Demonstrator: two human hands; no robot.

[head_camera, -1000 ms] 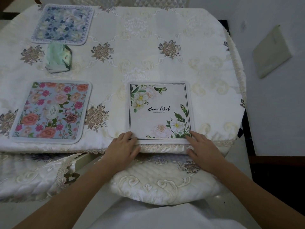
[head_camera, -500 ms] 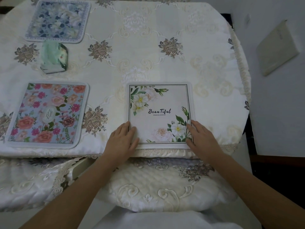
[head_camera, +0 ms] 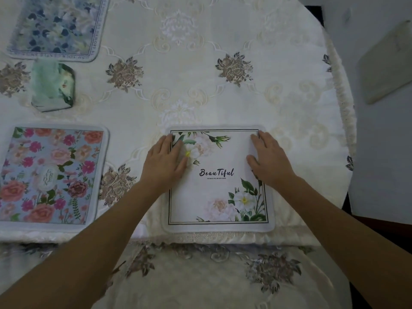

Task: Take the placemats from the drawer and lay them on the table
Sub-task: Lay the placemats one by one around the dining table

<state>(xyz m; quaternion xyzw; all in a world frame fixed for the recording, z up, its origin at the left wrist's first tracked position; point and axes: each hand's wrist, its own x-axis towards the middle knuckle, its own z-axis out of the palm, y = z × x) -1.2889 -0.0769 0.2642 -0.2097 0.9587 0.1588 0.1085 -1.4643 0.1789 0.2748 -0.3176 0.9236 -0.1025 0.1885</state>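
A white placemat with flowers and the word "Beautiful" lies flat near the table's front edge. My left hand presses flat on its upper left part, fingers straight. My right hand presses flat on its upper right part. A pink-rose placemat lies at the front left. A blue floral placemat lies at the back left.
The table wears a cream embroidered cloth. A green tissue pack stands between the two left placemats. A cushioned chair seat sits just below the table's front edge. A pale board lies on the floor to the right.
Both hands have slid from the near corners of the white placemat up to its far half. The camera has moved closer over the table.
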